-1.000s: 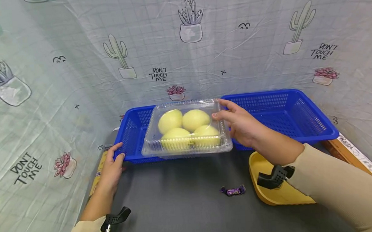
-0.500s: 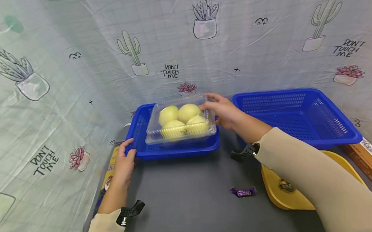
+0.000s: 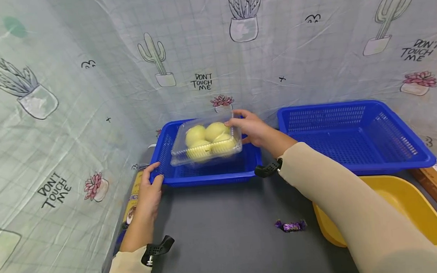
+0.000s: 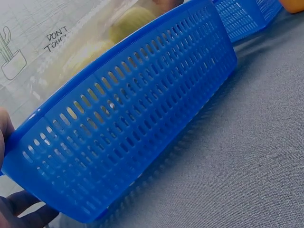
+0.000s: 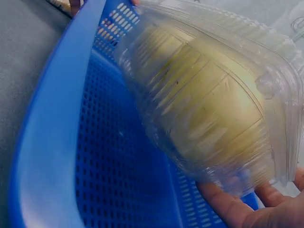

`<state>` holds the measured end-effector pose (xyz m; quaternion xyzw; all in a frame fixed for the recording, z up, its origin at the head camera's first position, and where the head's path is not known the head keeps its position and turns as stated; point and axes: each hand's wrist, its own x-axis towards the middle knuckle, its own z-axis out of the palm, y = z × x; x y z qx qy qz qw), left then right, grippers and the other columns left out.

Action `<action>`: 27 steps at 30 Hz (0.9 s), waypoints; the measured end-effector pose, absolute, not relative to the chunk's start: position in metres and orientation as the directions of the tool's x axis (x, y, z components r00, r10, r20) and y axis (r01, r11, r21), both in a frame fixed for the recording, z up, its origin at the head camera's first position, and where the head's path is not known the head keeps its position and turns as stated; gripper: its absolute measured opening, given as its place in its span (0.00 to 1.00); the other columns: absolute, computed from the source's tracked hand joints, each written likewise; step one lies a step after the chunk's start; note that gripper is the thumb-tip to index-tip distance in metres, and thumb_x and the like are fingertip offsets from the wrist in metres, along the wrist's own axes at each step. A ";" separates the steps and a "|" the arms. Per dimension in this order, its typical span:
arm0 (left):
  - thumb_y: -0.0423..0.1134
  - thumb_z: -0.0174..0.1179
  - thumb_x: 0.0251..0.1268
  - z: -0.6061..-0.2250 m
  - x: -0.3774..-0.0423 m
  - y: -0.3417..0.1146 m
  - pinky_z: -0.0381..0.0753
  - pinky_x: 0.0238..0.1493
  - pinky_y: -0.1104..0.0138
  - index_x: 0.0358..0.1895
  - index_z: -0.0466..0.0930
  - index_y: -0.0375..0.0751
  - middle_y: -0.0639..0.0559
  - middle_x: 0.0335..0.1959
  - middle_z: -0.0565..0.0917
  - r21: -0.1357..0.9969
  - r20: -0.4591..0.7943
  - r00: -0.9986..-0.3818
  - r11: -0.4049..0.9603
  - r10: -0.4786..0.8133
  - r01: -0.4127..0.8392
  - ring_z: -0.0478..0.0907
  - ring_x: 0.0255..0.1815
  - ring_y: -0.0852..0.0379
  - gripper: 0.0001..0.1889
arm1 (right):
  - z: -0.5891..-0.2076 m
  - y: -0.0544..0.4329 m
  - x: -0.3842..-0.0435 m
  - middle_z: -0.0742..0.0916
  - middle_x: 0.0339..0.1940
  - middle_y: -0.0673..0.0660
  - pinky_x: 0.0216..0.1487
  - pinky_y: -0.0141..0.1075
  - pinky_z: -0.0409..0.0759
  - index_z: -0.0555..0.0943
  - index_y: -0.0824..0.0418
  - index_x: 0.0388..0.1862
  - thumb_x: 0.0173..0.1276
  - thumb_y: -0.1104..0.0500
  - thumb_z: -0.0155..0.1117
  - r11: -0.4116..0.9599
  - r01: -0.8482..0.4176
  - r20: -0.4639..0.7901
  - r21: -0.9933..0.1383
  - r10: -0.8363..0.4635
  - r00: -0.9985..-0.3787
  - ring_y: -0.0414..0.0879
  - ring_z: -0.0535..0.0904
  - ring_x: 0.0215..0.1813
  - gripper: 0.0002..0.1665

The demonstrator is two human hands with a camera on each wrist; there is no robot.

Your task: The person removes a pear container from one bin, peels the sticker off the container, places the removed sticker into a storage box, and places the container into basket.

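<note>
My right hand [image 3: 252,129] grips the right end of a clear plastic clamshell box [image 3: 180,153] that holds several pale yellow, round fruits [image 3: 217,130]. The box hangs tilted over the left blue basket [image 3: 209,179], its right end higher than its left. Seen from the right wrist, fingers [image 5: 228,206] support one end of the box, with the basket's perforated floor [image 5: 118,156] below. At the basket's left front corner, my left hand [image 3: 149,192] holds the rim between thumb and fingers. In the left wrist view the basket's slotted side [image 4: 123,118] fills the middle.
Another blue basket [image 3: 351,168] stands at the right. In front of it lies a yellow tray [image 3: 432,214], partly behind my right sleeve. A purple-wrapped candy [image 3: 291,226] rests on the dark table. Printed boxes lie along both sides, one yellow [image 3: 131,209]. A patterned curtain [image 3: 200,43] encloses the back.
My right hand has carried the clamshell box left and farther back, over the left basket. The left hand keeps its hold on the rim. The head view has shifted to the right basket's side slightly.
</note>
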<state>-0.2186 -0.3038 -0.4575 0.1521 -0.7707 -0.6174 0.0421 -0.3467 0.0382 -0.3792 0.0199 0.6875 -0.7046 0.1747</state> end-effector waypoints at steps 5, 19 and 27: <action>0.37 0.48 0.81 -0.457 -0.221 -0.305 0.66 0.69 0.51 0.82 0.64 0.54 0.44 0.85 0.55 0.963 -0.107 -0.948 0.206 -0.300 -0.174 0.59 0.74 0.44 0.29 | -0.385 0.023 -0.356 0.63 0.86 0.59 0.66 0.66 0.77 0.61 0.46 0.87 0.70 0.51 0.75 0.050 0.287 -0.291 -0.957 -0.215 -0.932 0.67 0.66 0.80 0.51; 0.34 0.48 0.80 -0.461 -0.222 -0.306 0.56 0.78 0.48 0.80 0.67 0.47 0.42 0.86 0.54 0.958 -0.030 -0.962 0.267 -0.270 -0.105 0.54 0.80 0.44 0.28 | -0.409 0.008 -0.384 0.66 0.84 0.60 0.60 0.63 0.82 0.60 0.46 0.88 0.73 0.40 0.73 0.173 0.197 -0.244 -0.965 -0.318 -0.916 0.62 0.67 0.80 0.51; 0.34 0.49 0.81 -0.461 -0.223 -0.306 0.52 0.80 0.45 0.80 0.67 0.48 0.42 0.86 0.54 0.948 -0.038 -0.961 0.295 -0.274 -0.121 0.50 0.82 0.45 0.27 | -0.417 0.008 -0.394 0.70 0.77 0.65 0.53 0.56 0.87 0.59 0.47 0.86 0.77 0.40 0.69 0.314 0.030 -0.158 -0.949 -0.389 -0.908 0.61 0.73 0.74 0.47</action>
